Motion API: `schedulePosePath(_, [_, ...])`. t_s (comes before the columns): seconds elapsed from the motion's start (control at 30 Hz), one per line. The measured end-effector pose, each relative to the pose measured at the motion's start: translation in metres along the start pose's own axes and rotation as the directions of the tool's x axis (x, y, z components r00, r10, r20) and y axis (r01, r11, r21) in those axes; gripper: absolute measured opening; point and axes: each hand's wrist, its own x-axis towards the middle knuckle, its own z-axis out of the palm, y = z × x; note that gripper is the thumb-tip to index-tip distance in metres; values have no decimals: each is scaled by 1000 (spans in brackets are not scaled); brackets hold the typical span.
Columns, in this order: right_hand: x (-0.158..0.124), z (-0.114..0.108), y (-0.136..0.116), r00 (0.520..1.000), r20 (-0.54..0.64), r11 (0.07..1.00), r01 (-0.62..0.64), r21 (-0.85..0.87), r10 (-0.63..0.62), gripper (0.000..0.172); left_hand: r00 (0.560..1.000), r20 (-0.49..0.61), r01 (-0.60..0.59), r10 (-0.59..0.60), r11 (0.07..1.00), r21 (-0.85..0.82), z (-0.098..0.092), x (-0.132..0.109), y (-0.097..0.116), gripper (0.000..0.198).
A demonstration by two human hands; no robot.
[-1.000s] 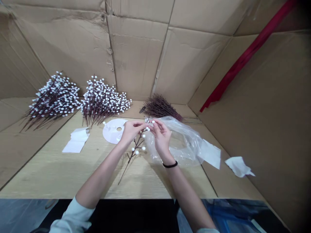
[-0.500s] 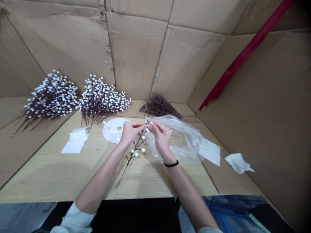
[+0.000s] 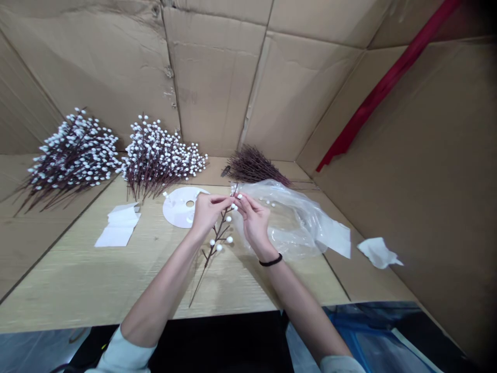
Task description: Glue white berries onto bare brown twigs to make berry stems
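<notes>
Between my hands hangs a brown artificial twig [image 3: 212, 249] bearing several white berries, its bare stem end slanting down toward me. My left hand [image 3: 207, 212] is closed in a pinch on the upper part of the twig. Right beside it, the fingertips of my right hand [image 3: 254, 217] are pinched on a white berry [image 3: 239, 196] near the twig's tip. A white disc [image 3: 178, 208] with a centre hole and some white berries on it lies behind my left hand. Under and beyond my right hand spreads a clear plastic bag [image 3: 295, 223] with a few white berries in it.
Two heaps of white-berried twigs, a left heap [image 3: 75, 150] and a middle heap [image 3: 159, 153], lie at the back. A bundle of bare brown twigs [image 3: 258, 167] is right of them. Paper scraps [image 3: 118, 225] lie on the table [image 3: 77, 290]. Cardboard walls [image 3: 209, 77] enclose it.
The view has shifted slightly. Both hands keep their pinch at the twig's tip, and the twig's lower end has swung a little.
</notes>
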Motion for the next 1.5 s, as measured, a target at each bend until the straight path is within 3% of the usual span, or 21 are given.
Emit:
schedulePosePath(0.97, [-5, 6, 9, 997, -73, 1000, 25, -14, -26, 23, 1000, 4, 10, -10, 999, -41, 2, -3, -1, 24])
schedulePosePath(1.5, [-6, 8, 9, 997, -69, 1000, 31, 3, -31, 17, 1000, -4, -3, 3, 999, -50, 4, -3, -2, 24])
